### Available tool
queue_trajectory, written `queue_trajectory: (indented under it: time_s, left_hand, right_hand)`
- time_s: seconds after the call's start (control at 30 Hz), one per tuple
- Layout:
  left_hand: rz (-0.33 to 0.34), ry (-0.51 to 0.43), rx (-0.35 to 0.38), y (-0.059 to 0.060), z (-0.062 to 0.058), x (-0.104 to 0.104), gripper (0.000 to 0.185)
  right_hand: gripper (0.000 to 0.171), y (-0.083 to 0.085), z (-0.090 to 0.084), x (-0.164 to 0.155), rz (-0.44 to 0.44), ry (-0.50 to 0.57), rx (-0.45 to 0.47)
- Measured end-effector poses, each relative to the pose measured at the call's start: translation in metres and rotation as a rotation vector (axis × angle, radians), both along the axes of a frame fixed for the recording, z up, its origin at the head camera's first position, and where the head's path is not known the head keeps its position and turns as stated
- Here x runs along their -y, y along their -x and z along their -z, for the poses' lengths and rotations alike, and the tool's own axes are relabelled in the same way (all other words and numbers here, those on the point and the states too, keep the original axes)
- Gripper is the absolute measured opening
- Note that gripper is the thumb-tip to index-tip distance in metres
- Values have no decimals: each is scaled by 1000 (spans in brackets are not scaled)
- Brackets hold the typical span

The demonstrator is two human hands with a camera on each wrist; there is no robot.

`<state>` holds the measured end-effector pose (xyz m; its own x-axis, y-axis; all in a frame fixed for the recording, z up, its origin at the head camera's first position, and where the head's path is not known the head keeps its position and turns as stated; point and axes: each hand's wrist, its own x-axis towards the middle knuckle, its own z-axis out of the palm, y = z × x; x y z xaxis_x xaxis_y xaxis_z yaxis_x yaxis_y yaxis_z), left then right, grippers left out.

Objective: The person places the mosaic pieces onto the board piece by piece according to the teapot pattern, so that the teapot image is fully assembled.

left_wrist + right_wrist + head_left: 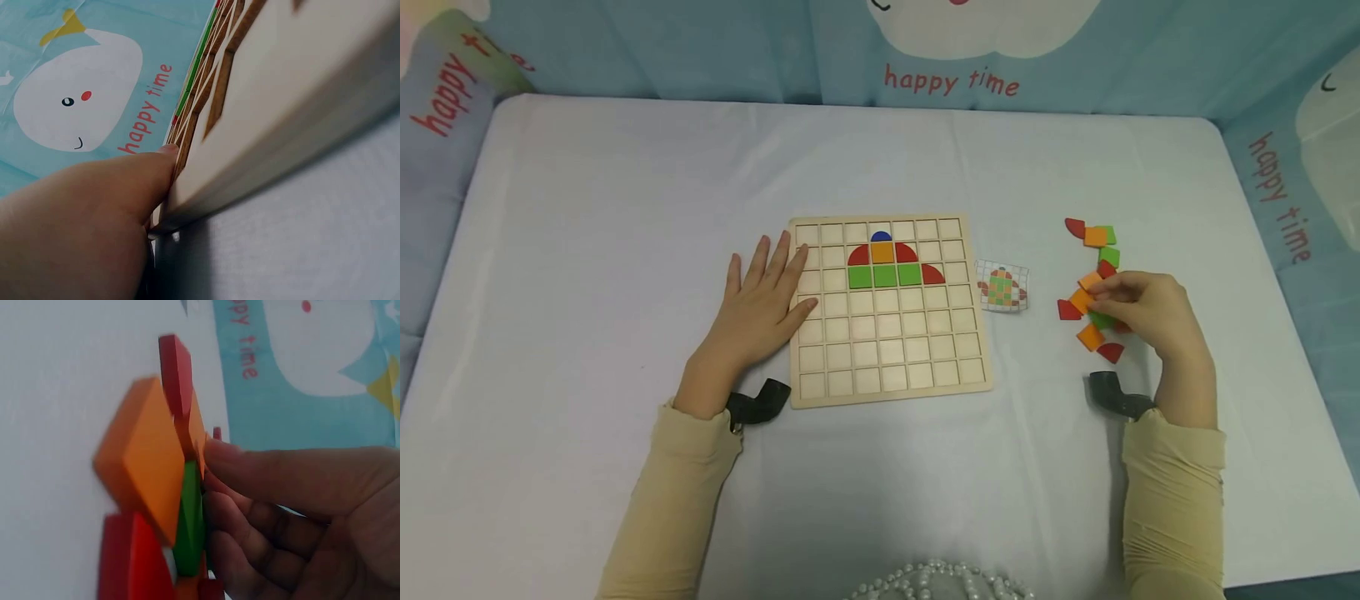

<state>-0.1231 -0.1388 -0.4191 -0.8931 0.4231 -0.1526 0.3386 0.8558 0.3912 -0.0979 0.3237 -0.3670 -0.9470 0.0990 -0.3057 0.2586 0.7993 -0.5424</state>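
Observation:
A square wooden grid board (pixel 891 397) lies in the middle of the table. Spread flat, my left hand (pixel 760 308) rests over its left edge, thumb and fingertips on the grid. In the board's upper cells sit a blue half-round tile (pixel 882 237), an orange square (pixel 882 252), red quarter-round tiles (pixel 858 256) and a row of green squares (pixel 884 275). To the right, my right hand (pixel 1153 312) pinches an orange square tile (pixel 1081 301) between thumb and index finger, within a scattered line of loose tiles. The right wrist view shows the thumb (pixel 225 456) against an orange tile's edge.
A small printed pattern card (pixel 1002 286) lies just right of the board. Loose red (pixel 1110 352), orange (pixel 1091 337) and green (pixel 1109 257) tiles lie around the right hand. Black curved wrist pieces (pixel 760 403) stick out at both cuffs. White beads (pixel 940 575) show at the near edge.

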Motion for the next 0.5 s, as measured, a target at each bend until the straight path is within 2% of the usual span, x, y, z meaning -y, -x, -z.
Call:
queue_trajectory:
  time_s: [0.3,0.5]
  left_hand:
    - [-1,0,0,0,0,1,68]
    - [1,-4,-4,0,1,1,69]
  right_hand:
    - [33,1,2,1,-48,-48,2]
    - [39,3,4,6,-35,-69,29]
